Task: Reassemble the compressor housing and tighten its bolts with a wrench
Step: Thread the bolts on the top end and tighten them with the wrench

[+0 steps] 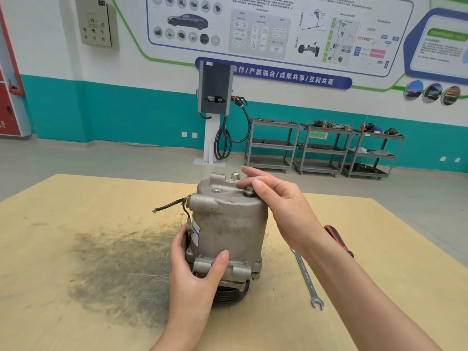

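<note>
A red-and-black handled tool (338,239), partly hidden, is lying on the wooden table (76,198), which is showing a dark smudge (119,269). A charging station (214,89) with a looped black cable (225,143) is standing by the teal-and-white wall. Three grey shelf carts (324,148) are holding assorted parts beside it. A grey control box (97,22) and an illustrated car poster (266,29) are hanging above.

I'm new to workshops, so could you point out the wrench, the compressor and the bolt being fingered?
wrench (306,277): head view, middle of its shaft.
compressor (233,224): head view, bare grey side wall.
bolt (248,191): head view, its hex head.
</note>
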`<state>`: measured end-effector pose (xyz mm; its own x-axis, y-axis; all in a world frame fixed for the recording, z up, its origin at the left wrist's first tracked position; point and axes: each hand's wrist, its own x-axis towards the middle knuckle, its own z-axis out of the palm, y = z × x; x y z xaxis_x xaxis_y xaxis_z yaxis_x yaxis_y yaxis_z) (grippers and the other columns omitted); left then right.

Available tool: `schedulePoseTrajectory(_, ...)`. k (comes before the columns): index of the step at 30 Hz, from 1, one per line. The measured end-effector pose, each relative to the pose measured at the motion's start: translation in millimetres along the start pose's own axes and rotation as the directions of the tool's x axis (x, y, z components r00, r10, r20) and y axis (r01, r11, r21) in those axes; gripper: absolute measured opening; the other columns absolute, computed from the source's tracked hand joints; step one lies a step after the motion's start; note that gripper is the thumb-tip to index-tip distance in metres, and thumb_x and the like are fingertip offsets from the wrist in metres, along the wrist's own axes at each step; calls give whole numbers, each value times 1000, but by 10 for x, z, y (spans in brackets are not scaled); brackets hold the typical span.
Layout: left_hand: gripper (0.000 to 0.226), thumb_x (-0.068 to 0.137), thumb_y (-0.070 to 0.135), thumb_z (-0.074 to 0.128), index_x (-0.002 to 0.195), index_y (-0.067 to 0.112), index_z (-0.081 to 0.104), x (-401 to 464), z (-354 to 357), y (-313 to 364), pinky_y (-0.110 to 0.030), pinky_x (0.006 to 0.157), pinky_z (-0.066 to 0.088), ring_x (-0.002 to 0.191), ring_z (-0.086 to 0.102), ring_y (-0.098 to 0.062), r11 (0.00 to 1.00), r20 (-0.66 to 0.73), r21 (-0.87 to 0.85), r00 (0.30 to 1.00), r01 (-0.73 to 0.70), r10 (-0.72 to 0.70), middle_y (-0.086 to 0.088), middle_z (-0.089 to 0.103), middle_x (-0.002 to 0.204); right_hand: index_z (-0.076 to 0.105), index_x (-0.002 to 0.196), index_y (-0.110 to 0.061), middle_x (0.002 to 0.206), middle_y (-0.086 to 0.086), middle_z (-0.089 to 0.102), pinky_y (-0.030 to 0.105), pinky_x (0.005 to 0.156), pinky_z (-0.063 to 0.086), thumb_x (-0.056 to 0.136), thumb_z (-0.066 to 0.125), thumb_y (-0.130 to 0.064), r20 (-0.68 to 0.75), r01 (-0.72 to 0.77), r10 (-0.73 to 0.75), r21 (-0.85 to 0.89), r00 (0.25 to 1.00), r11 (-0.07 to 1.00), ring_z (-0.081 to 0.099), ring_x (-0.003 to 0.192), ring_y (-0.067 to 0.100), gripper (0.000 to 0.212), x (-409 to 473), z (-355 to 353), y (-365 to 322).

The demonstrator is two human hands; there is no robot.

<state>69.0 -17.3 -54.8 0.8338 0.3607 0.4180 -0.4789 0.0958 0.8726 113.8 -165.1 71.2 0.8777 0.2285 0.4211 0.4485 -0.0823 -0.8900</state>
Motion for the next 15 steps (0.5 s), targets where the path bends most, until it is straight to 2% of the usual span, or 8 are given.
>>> schedulePoseTrajectory(3,78,57,62,74,126,55,39,-2,0,0,4,81,39,113,48,25,1000,-2,1,1000,3,-3,52,50,116,79,84,-28,132,-12,61,30,108,35,93,61,-25,-9,-6,7,50,1000,999,53,123,0,21,-3,27,-4)
schedulePoseTrajectory(7,75,62,53,79,126,54,40,-10,9,0,5,79,39,110,49,26,1000,-5,1,1000,-2,2,52,51,114,79,78,-22,126,-8,66,36,110,39,74,72,-35,-64,-11,19,122,998,992,57,120,3,15,-5,54,-33)
schedulePoseTrajectory(9,70,70,43,83,125,52,40,-9,19,-5,5,78,39,109,49,26,1000,-3,0,1000,-5,5,53,52,113,77,73,-21,120,-7,68,38,109,42,76,77,-25,-127,-6,23,135,992,991,60,116,6,5,3,79,-15)
schedulePoseTrajectory(12,70,70,41,82,125,52,40,-8,14,-11,5,78,38,108,49,27,1000,-4,-1,1000,-7,7,54,51,111,76,71,-24,116,-10,69,37,105,45,79,78,-22,-198,19,4,115,980,993,62,112,4,9,-5,109,25)
schedulePoseTrajectory(15,69,72,41,83,125,52,40,-1,7,-24,5,79,38,110,48,27,1000,0,10,1000,-12,12,54,50,112,78,86,-28,129,-13,62,26,103,42,91,66,-26,-126,44,-35,75,991,996,55,119,-3,13,-51,111,41)
